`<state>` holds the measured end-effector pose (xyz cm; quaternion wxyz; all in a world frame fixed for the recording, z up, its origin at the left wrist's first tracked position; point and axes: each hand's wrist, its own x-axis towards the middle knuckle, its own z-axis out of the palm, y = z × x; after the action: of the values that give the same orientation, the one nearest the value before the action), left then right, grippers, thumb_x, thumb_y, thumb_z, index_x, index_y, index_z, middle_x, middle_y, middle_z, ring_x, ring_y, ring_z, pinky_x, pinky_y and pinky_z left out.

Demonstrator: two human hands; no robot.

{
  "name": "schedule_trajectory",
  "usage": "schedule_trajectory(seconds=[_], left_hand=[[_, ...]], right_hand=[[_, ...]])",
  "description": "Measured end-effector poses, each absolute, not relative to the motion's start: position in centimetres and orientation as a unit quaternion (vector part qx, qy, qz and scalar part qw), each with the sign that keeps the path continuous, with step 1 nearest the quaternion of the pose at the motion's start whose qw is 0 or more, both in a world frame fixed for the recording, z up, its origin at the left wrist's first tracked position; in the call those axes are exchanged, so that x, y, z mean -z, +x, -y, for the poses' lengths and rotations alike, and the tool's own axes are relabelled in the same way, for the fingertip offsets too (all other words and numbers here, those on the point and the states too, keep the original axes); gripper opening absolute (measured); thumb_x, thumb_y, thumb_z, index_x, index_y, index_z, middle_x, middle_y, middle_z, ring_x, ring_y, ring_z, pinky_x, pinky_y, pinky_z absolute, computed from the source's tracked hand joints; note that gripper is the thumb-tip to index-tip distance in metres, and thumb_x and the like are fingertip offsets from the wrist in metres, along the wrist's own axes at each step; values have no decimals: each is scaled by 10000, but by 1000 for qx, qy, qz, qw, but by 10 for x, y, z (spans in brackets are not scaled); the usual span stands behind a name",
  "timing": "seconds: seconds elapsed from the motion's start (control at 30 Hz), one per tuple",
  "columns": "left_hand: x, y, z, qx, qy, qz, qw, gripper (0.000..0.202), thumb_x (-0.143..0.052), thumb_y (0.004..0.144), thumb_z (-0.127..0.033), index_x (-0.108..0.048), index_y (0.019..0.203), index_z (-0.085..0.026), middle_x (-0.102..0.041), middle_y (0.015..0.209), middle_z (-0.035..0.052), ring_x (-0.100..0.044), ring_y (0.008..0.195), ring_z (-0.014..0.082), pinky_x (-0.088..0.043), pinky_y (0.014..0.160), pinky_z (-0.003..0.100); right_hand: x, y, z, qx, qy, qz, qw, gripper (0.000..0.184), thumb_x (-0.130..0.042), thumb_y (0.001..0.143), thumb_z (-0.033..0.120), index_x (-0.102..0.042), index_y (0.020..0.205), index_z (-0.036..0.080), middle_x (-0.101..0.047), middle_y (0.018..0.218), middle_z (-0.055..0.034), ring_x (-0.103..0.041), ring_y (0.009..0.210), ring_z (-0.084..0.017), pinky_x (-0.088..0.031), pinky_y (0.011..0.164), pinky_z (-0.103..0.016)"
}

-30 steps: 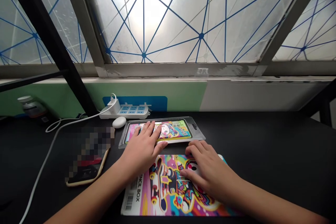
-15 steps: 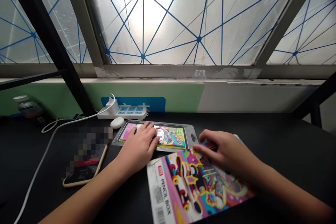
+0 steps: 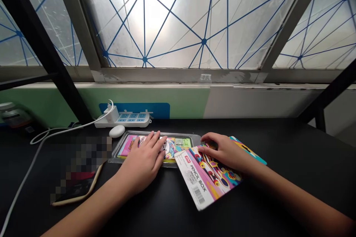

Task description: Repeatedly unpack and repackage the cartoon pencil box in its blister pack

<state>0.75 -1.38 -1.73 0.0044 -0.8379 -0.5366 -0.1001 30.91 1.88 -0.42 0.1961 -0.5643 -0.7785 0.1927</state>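
Card [image 3: 207, 179] slid right under right hand [image 3: 225, 152]; one blister tray [image 3: 116, 153], one phone [image 3: 75, 189].

The card insert [image 3: 204, 183] at lower centre is glossy printed paperboard. The tray [image 3: 114, 157] left of it is clear, shiny plastic. The bench [image 3: 292, 155] is smooth matt black. The power strip [image 3: 130, 118] is smooth white plastic, and the window glass [image 3: 172, 18] above is frosted.

Card [image 3: 207, 179]: pink, yellow and blue cartoon print; white strip with black lettering and barcode.
Pencil box [image 3: 180, 143]: pink, yellow, green print.
Table [image 3: 292, 163]: plain black.
Power strip [image 3: 125, 118]: white, pale blue sockets.
Window [image 3: 178, 14]: frosted white, blue crossing lines.
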Motion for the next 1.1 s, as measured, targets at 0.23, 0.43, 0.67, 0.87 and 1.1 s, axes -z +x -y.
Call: schedule_trajectory(seconds=[0.23,0.43,0.67,0.87,1.1], left_hand=[[16,5,13,83,-847,525,-8,491,-301,1059,-417,-437,1514,-291,-319,1629,68,-268,1512,326,-278,1144,656],[15,5,13,84,-846,526,-16,485,-303,1057,-419,-458,1501,-302,-332,1626,49,-268,1511,332,-287,1140,656],[14,5,13,82,-847,526,-12,487,-299,1059,-425,-450,1506,-305,-337,1625,50,-284,1507,329,-285,1142,651],[16,5,13,86,-849,522,-6,482,-310,1058,-421,-456,1503,-302,-349,1620,61,-299,1500,335,-295,1134,652],[14,5,12,72,-850,522,-14,499,-288,1061,-427,-425,1523,-300,-333,1626,53,-263,1514,330,-286,1140,652]], right_hand=[[4,326,-33,-226,-599,748,173,453,-573,864,654,-733,892,231,-760,932,-54,-674,846,-252,-480,702,-340],[9,352,-50,-213,-632,725,172,470,-586,834,681,-727,787,236,-759,821,-47,-675,772,-248,-466,631,-331],[7,336,-41,-176,-608,747,202,434,-556,893,608,-704,1026,223,-729,1072,-81,-656,938,-257,-489,775,-352],[4,319,-31,-179,-578,771,199,453,-607,860,629,-707,1027,220,-725,1055,-78,-655,914,-249,-494,790,-355],[3,333,-38,-176,-593,759,201,432,-644,826,631,-699,990,235,-719,1033,-52,-656,917,-251,-496,771,-348]])
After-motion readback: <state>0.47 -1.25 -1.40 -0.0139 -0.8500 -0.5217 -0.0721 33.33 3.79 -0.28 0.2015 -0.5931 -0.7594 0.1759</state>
